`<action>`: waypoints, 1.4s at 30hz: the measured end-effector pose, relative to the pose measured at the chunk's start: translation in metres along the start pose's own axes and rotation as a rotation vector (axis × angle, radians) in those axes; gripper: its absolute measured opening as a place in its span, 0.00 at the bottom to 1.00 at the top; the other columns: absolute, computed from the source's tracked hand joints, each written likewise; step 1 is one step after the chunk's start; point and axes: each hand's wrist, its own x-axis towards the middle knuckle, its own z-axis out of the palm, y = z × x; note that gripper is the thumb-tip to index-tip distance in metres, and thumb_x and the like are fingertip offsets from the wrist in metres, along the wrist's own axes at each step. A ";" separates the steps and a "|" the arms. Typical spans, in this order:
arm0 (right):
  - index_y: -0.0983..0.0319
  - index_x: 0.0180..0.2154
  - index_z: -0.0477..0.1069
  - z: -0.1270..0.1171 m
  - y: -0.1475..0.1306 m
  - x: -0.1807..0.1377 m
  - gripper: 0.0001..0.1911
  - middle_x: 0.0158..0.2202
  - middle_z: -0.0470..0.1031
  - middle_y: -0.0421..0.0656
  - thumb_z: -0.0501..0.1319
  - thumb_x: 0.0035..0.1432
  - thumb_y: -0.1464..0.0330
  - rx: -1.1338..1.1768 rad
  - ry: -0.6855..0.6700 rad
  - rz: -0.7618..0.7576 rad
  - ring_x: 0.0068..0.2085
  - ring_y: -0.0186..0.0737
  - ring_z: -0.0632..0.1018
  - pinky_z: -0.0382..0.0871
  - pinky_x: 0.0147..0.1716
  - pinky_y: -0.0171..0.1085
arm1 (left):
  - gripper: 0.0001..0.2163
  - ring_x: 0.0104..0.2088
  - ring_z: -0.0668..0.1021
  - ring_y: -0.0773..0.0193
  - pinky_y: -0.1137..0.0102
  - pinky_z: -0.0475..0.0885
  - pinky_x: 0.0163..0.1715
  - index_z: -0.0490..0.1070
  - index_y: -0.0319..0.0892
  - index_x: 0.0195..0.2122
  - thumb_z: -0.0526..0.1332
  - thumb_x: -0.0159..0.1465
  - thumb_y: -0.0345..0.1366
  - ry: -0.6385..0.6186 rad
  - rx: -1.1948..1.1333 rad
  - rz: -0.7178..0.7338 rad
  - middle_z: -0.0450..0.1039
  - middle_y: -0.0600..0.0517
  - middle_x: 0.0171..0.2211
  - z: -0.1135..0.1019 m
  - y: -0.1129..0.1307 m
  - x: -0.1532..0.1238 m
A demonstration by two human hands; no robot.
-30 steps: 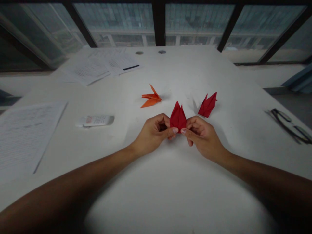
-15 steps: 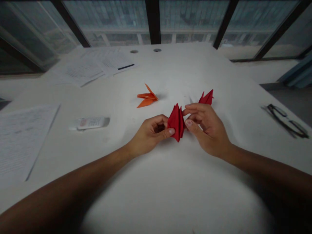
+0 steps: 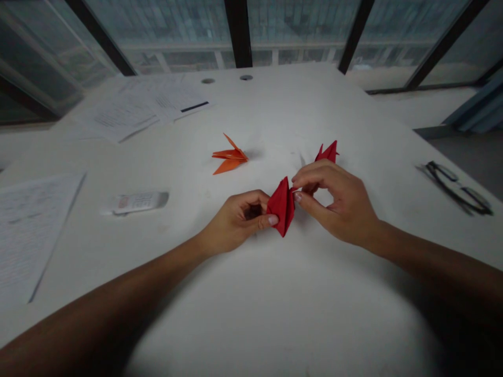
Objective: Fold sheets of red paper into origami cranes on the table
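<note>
A red origami piece (image 3: pixel 281 207) of folded paper layers stands upright between my hands, over the middle of the table. My left hand (image 3: pixel 233 222) grips its left side, thumb pressed on the front face and the other fingers partly hidden behind. From the right, my right hand (image 3: pixel 338 201) pinches the edge of a fold between thumb and index finger. Beyond the right hand lies a second red origami piece (image 3: pixel 327 152) with pointed tips, its lower part covered by that hand. An orange origami piece (image 3: pixel 231 156) with spread points rests farther back on the left.
On the white table (image 3: pixel 255 314) a white tube-like item (image 3: pixel 137 202) lies to the left. Printed sheets (image 3: pixel 126 112) spread at the back left, and another stack of paper (image 3: pixel 35 230) sits at the left edge. Black-framed glasses (image 3: pixel 458 188) lie at the right. Windows stand behind.
My right hand has closed its fingertips onto the red piece's right fold, where they were looser before. The piece has turned slightly, its layers less fanned. The whole view has shifted a little.
</note>
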 end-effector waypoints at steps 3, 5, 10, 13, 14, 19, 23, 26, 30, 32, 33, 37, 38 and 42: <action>0.55 0.41 0.75 0.000 0.001 -0.001 0.08 0.42 0.79 0.43 0.64 0.63 0.74 -0.030 0.005 -0.042 0.38 0.43 0.78 0.75 0.38 0.44 | 0.10 0.33 0.77 0.66 0.70 0.72 0.35 0.75 0.38 0.37 0.72 0.62 0.38 -0.005 0.016 -0.005 0.76 0.52 0.32 0.000 -0.001 -0.001; 0.54 0.42 0.75 0.001 0.002 -0.003 0.10 0.42 0.79 0.43 0.63 0.62 0.75 -0.058 0.007 -0.096 0.40 0.45 0.79 0.75 0.38 0.44 | 0.11 0.33 0.76 0.66 0.70 0.72 0.35 0.74 0.38 0.36 0.73 0.61 0.38 -0.010 0.025 -0.007 0.76 0.52 0.32 0.001 -0.001 -0.001; 0.55 0.41 0.75 0.002 0.004 -0.005 0.13 0.40 0.81 0.42 0.62 0.61 0.78 -0.079 0.022 -0.228 0.41 0.43 0.81 0.77 0.39 0.42 | 0.11 0.31 0.75 0.67 0.71 0.70 0.33 0.74 0.37 0.37 0.72 0.62 0.39 -0.045 0.038 -0.034 0.74 0.52 0.31 0.002 -0.003 -0.002; 0.55 0.39 0.75 0.002 0.003 -0.005 0.12 0.38 0.81 0.41 0.63 0.60 0.79 -0.029 0.035 -0.183 0.39 0.42 0.81 0.77 0.39 0.41 | 0.11 0.31 0.74 0.67 0.72 0.70 0.32 0.74 0.37 0.36 0.72 0.62 0.38 -0.046 0.044 -0.037 0.74 0.52 0.31 0.003 -0.002 -0.003; 0.55 0.38 0.76 0.001 0.003 -0.005 0.11 0.38 0.81 0.41 0.63 0.60 0.78 0.004 0.022 -0.138 0.39 0.42 0.81 0.77 0.39 0.41 | 0.11 0.31 0.74 0.68 0.72 0.69 0.32 0.74 0.37 0.36 0.72 0.62 0.38 -0.040 0.043 -0.033 0.74 0.52 0.31 0.003 -0.002 -0.003; 0.54 0.38 0.78 -0.001 -0.002 -0.004 0.08 0.40 0.81 0.40 0.66 0.61 0.74 0.268 -0.036 0.119 0.41 0.40 0.81 0.77 0.40 0.40 | 0.11 0.31 0.74 0.68 0.72 0.69 0.32 0.74 0.37 0.36 0.72 0.61 0.38 0.019 0.027 0.011 0.73 0.53 0.30 0.005 -0.003 -0.004; 0.55 0.41 0.80 0.000 -0.004 -0.004 0.05 0.39 0.80 0.40 0.67 0.63 0.70 0.464 -0.043 0.341 0.34 0.36 0.79 0.75 0.34 0.37 | 0.10 0.31 0.74 0.68 0.72 0.69 0.33 0.74 0.37 0.36 0.72 0.62 0.37 0.028 0.021 0.027 0.74 0.52 0.30 0.006 -0.004 -0.005; 0.56 0.41 0.79 -0.001 -0.005 -0.004 0.03 0.40 0.79 0.40 0.67 0.64 0.68 0.539 -0.076 0.376 0.33 0.34 0.78 0.74 0.33 0.36 | 0.10 0.31 0.74 0.68 0.72 0.69 0.32 0.74 0.37 0.36 0.72 0.62 0.37 0.030 0.027 0.033 0.74 0.52 0.30 0.006 -0.003 -0.005; 0.58 0.39 0.79 -0.002 -0.005 -0.004 0.02 0.45 0.77 0.42 0.68 0.64 0.69 0.590 -0.118 0.309 0.43 0.38 0.80 0.76 0.40 0.36 | 0.10 0.31 0.73 0.68 0.73 0.69 0.32 0.74 0.37 0.35 0.72 0.62 0.37 0.038 0.036 0.041 0.74 0.52 0.30 0.005 -0.002 -0.006; 0.57 0.39 0.79 -0.003 -0.005 -0.004 0.02 0.46 0.77 0.43 0.68 0.64 0.70 0.597 -0.128 0.295 0.45 0.38 0.79 0.76 0.40 0.36 | 0.10 0.31 0.73 0.68 0.73 0.69 0.31 0.74 0.37 0.35 0.72 0.62 0.37 0.036 0.035 0.039 0.73 0.52 0.30 0.005 -0.002 -0.006; 0.57 0.39 0.79 -0.003 -0.005 -0.004 0.02 0.46 0.77 0.43 0.68 0.64 0.70 0.590 -0.128 0.294 0.45 0.38 0.79 0.75 0.40 0.36 | 0.10 0.31 0.73 0.68 0.73 0.69 0.31 0.74 0.38 0.35 0.72 0.62 0.37 0.035 0.036 0.040 0.73 0.52 0.30 0.005 -0.002 -0.006; 0.56 0.41 0.80 -0.003 -0.006 -0.004 0.04 0.42 0.77 0.41 0.66 0.66 0.69 0.510 -0.131 0.282 0.40 0.36 0.79 0.74 0.38 0.36 | 0.10 0.31 0.74 0.69 0.73 0.69 0.32 0.74 0.38 0.34 0.72 0.62 0.36 0.033 0.038 0.051 0.74 0.52 0.30 0.005 -0.003 -0.005; 0.56 0.42 0.80 -0.003 -0.007 -0.003 0.05 0.43 0.78 0.41 0.65 0.66 0.69 0.488 -0.137 0.274 0.40 0.36 0.79 0.74 0.39 0.37 | 0.10 0.31 0.74 0.69 0.73 0.69 0.32 0.74 0.38 0.34 0.72 0.62 0.36 0.032 0.034 0.050 0.74 0.52 0.30 0.005 -0.003 -0.005; 0.55 0.42 0.81 -0.006 -0.010 -0.002 0.06 0.44 0.79 0.41 0.66 0.65 0.70 0.446 -0.156 0.237 0.44 0.38 0.79 0.74 0.42 0.37 | 0.10 0.32 0.75 0.67 0.72 0.70 0.32 0.74 0.38 0.35 0.72 0.62 0.37 0.027 0.034 0.030 0.75 0.51 0.31 0.005 -0.001 -0.006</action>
